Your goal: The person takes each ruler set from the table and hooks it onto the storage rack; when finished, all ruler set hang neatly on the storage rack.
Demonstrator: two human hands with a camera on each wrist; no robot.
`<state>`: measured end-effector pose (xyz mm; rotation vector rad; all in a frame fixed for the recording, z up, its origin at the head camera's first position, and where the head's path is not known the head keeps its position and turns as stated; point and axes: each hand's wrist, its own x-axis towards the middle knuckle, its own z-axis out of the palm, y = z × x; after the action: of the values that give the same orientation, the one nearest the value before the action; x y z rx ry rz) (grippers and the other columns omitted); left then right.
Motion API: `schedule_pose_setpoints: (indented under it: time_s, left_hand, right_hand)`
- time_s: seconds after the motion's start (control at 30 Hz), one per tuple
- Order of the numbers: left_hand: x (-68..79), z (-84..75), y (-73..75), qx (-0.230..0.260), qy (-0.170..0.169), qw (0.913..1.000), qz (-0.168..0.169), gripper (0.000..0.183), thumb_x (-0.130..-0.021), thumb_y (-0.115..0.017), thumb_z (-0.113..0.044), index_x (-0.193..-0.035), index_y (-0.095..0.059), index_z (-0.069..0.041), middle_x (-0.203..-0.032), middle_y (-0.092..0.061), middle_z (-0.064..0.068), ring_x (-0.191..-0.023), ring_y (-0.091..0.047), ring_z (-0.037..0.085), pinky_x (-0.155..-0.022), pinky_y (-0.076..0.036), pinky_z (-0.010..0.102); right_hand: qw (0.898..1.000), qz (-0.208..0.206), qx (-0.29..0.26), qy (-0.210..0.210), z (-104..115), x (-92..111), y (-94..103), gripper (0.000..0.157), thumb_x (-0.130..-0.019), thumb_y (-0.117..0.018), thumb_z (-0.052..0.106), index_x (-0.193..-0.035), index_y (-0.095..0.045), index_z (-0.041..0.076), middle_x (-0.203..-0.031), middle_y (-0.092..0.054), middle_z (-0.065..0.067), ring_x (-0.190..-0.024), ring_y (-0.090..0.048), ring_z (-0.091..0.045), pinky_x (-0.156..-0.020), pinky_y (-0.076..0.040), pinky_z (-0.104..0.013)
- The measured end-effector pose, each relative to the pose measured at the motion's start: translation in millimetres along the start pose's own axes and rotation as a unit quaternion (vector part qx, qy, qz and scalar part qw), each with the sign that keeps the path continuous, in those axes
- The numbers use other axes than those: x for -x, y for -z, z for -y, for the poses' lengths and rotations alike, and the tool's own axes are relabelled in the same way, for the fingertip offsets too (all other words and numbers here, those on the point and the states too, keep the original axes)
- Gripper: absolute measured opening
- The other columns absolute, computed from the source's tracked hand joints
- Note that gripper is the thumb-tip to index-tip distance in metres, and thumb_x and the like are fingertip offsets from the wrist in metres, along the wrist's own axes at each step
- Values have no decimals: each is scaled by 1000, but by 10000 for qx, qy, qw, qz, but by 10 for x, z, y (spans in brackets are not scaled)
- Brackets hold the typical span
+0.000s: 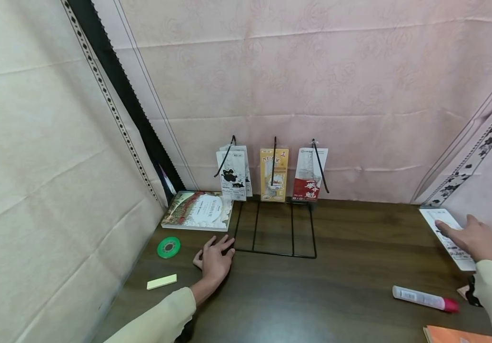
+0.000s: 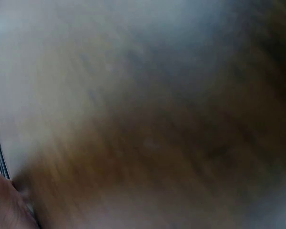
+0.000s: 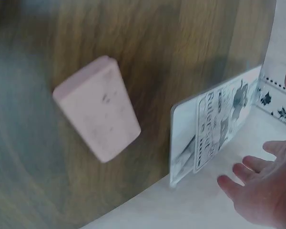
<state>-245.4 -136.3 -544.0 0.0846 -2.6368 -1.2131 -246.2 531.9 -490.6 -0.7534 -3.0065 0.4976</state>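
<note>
A black wire display rack [image 1: 293, 255] stands against the back cloth, with packs hanging on its hooks: white packs with a black cat [image 1: 233, 176], a yellow pack [image 1: 273, 176] and a white-and-red pack [image 1: 310, 176]. My left hand [image 1: 215, 261] is beside the rack's front left corner, fingers spread; in the left wrist view only a bit of the hand [image 2: 9, 205] shows. At the far right, my right hand [image 1: 477, 238] reaches over a flat white pack [image 1: 449, 236]. The right wrist view shows loose, spread fingers beside this white pack [image 3: 209, 124], not wrapped round it.
A picture-covered book [image 1: 198, 212] lies left of the rack. Nearer are a green disc [image 1: 168, 247] and a pale yellow strip [image 1: 162, 282]. A glue stick [image 1: 423, 298], a pink block [image 3: 102, 112] and an orange booklet [image 1: 456, 335] lie at right. Cloth walls [image 1: 314, 71] enclose the table.
</note>
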Motion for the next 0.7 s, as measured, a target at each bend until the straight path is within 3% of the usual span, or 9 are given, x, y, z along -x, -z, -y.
schedule_pose_setpoints:
  time_s: [0.27, 0.4, 0.53, 0.63, 0.7]
  left_hand:
    - [-10, 25, -23, -106, -50, 9999, -114, 30, -86, -72, -21, -116, -72, -24, -133, -62, -7, -140, -38, 23, -102, -7, 58]
    - [6, 38, -35, -171, -24, 9998, -91, 30, -86, -72, -22, -116, -72, -26, -134, -61, -9, -141, -38, 21, -102, -7, 58]
    - [22, 49, -44, -190, -33, 9998, -73, 31, -86, -72, -21, -117, -71, -25, -135, -61, -8, -141, -37, 23, -102, -6, 59]
    - [26, 54, -45, -178, -45, 9998, -79, 32, -86, -72, -20, -117, -71, -24, -135, -61, -7, -141, -37, 24, -102, -6, 60]
    - [26, 52, -42, -169, -49, 9998, -91, 32, -86, -72, -20, -117, -71, -24, -135, -61, -7, -141, -37, 24, -102, -6, 60]
  right_hand:
    - [9989, 466, 1, 17, -80, 12, 32, 114, -89, -45, 67, -138, -5, -28, -137, -17, -52, -119, -28, -65, -97, -35, -69]
    - [9965, 830, -8, -25, -115, 22, 28, 108, -88, -57, 57, -136, -12, -29, -133, -23, -51, -115, -33, -63, -95, -38, -65]
    - [9956, 931, -48, -19, -148, 27, 3, 83, -82, -69, 39, -119, -36, -28, -104, -46, -43, -88, -50, -48, -73, -47, -51]
    - [9959, 892, -127, -88, -153, 20, -13, 69, -80, -72, 32, -105, -42, -25, -86, -52, -32, -74, -50, -35, -64, -44, -41]
    - [9956, 903, -173, -179, -147, 9, -12, 68, -79, -73, 31, -105, -42, -24, -85, -52, -31, -75, -49, -35, -64, -44, -41]
